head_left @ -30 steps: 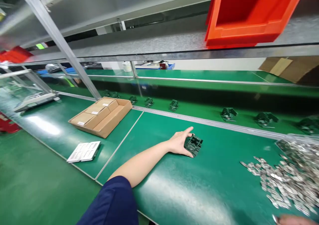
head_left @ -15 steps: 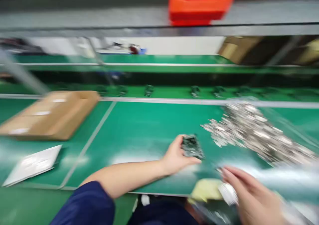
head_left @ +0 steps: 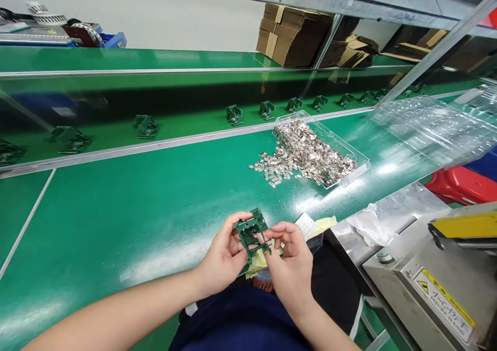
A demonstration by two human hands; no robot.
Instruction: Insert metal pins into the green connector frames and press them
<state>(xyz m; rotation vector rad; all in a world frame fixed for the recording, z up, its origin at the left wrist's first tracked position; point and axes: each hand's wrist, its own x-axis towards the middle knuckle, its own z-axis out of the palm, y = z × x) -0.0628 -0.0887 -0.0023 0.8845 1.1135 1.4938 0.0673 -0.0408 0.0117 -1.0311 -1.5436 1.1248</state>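
Observation:
My left hand holds a small green circuit board assembly by its left side, above the near edge of the green bench. My right hand meets the assembly from the right, thumb and fingers pinched together at its lower right part. Whatever lies between those fingertips is too small or hidden to name. Beyond the hands, small silver metal pieces spill out of a clear plastic tray.
Several similar green assemblies stand in a row along the conveyor strip behind the bench. A metal machine with a warning label is at the right, beside a red stool. Stacked cardboard sits on the back shelf.
My right hand has come in from the right to the assembly in my left hand. The view has swung right and steadied; the brown cardboard tray at left is out of view.

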